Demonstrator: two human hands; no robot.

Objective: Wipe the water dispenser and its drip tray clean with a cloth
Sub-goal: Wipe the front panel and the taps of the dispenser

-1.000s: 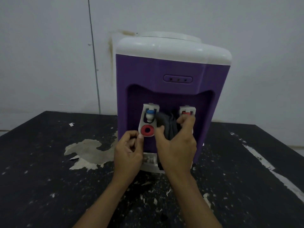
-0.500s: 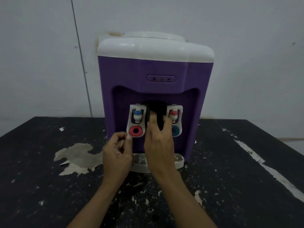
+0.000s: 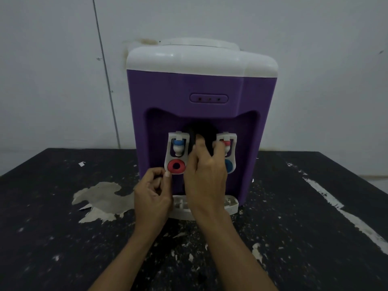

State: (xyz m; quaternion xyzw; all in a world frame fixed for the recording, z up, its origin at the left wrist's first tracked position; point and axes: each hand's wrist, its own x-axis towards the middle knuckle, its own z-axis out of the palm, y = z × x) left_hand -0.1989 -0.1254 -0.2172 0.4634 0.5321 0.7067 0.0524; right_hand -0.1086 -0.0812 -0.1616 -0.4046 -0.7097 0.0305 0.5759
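While one dispenser [image 3: 201, 89] stands far back on the table [image 3: 63, 238], the right hand [image 3: 205, 177] grips one dark cloth [image 3: 204, 130] between its two taps [image 3: 232, 148], above one drip tray [image 3: 232, 203]; the left hand [image 3: 151, 196], curled near the left tap [image 3: 177, 152], holds nothing.

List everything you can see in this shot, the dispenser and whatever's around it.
water dispenser: one, purple with white top, on the table
tap with red pad: one, white, recess left
tap with blue pad: one, white, recess right
drip tray: one, white, at the dispenser's base
dark cloth: one, black, between the taps
table: one, black, peeling, under the dispenser
wall: one, pale grey, behind
left hand: one, fingers curled, by the red pad
right hand: one, holding the dark cloth
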